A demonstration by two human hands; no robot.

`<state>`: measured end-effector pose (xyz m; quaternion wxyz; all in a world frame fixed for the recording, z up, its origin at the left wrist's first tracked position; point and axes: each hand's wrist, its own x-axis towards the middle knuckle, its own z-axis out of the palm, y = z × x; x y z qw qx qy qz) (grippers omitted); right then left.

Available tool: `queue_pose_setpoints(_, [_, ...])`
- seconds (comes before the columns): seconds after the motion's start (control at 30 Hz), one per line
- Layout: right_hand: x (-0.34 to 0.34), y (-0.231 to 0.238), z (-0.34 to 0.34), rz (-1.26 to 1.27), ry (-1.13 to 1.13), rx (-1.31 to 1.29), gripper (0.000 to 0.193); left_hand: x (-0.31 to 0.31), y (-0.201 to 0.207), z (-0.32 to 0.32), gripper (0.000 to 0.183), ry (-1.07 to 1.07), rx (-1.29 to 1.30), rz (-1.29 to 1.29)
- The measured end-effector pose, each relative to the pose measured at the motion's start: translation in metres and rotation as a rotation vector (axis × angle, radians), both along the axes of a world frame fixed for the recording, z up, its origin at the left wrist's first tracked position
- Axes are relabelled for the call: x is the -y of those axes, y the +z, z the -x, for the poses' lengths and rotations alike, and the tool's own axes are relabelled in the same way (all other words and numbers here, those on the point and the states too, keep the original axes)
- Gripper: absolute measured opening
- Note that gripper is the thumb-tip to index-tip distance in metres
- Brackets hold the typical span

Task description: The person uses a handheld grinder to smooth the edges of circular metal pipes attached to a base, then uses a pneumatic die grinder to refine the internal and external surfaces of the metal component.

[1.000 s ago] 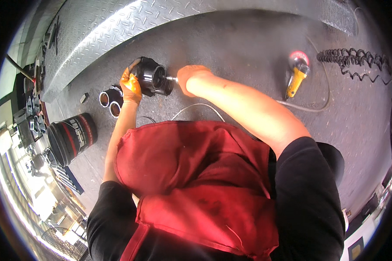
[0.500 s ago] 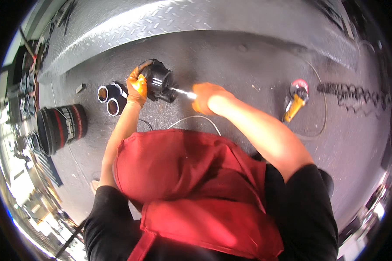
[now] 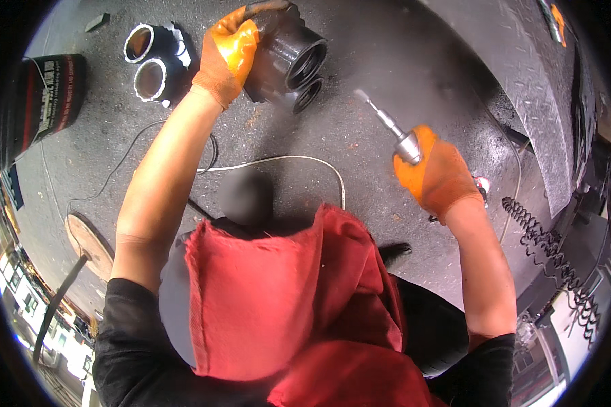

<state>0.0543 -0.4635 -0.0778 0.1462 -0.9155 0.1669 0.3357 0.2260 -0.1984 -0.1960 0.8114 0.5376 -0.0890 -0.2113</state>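
My left hand (image 3: 227,57), in an orange glove with dark fingertips, is closed on a glossy black twin-pipe piece (image 3: 288,57). Its two round openings face right, one above the other. To the right and lower, my right hand (image 3: 438,169), also gloved in orange, grips what looks like a die grinder (image 3: 409,147); its body is hidden in the palm. A slim metal bit points up and left from its silver nose, apart from the pipes. Left of my left hand, a second black twin-pipe piece (image 3: 173,78) with rough whitish rims rests on the floor.
A black bucket (image 3: 64,102) stands at the left. A pale hose (image 3: 285,158) crosses the floor before me, and a coiled black hose (image 3: 550,237) lies at the right. Behind my right hand shows a red disc (image 3: 482,183). Metal tread plate (image 3: 523,88) rises at the upper right.
The bit has come away from the black twin-pipe piece, with my right hand now farther right. My left hand still holds the piece. The whole view has shifted and turned.
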Motion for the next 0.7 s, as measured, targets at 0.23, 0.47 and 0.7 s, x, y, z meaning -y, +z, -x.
queue_pose_setpoints(0.23, [-0.024, 0.010, -0.064, 0.038, 0.206, 0.061, 0.026, 0.007, -0.008, -0.021, 0.037, -0.054, -0.129, 0.095])
queue_pose_setpoints(0.47, [-0.024, 0.016, -0.093, -0.039, 0.097, -0.015, 0.023, 0.020, -0.001, -0.032, 0.031, 0.044, -0.130, -0.064])
queue_pose_setpoints(0.7, [-0.013, 0.012, -0.098, -0.065, 0.203, -0.069, 0.026, 0.023, -0.008, -0.031, 0.030, 0.046, -0.078, -0.144])
